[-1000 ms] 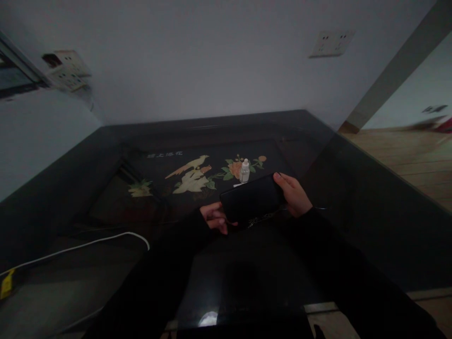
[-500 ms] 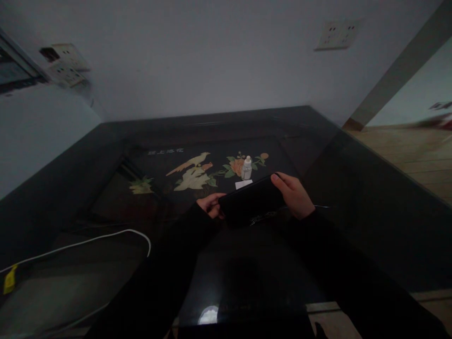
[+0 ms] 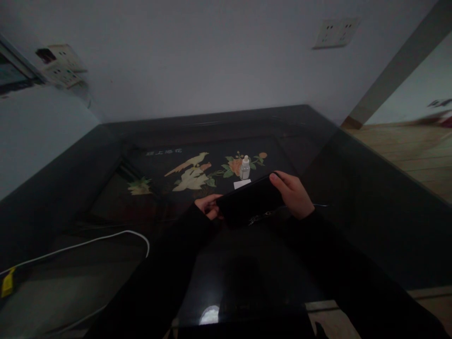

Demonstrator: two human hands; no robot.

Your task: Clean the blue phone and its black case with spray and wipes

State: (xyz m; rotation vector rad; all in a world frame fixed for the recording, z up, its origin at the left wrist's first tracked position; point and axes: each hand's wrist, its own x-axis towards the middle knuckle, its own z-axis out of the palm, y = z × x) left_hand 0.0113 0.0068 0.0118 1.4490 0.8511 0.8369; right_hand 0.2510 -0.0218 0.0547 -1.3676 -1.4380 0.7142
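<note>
Between my two hands is a flat black rectangular object [image 3: 250,200], tilted with its right end higher; its exact kind is too dark to make out. My left hand [image 3: 209,206] grips its left end, with the fingers partly hidden by it. The right end is held by my right hand [image 3: 292,193], thumb on top at the corner. Thin shiny marks [image 3: 260,217] show along its lower edge. Just behind it, a small white-capped bottle [image 3: 245,168] stands upright on the table, with a small white piece [image 3: 242,184] lying in front, partly covered by the object.
The dark glossy table [image 3: 339,169] bears a bird-and-flower picture [image 3: 192,179]. A white cable [image 3: 88,241] with a yellow tag [image 3: 7,282] runs over the left side. Wall sockets [image 3: 336,33] are at the back right, with more sockets [image 3: 63,66] at the left.
The view has shifted very slightly. Both hands keep their hold on the black object, and the bottle stands in the same place.
</note>
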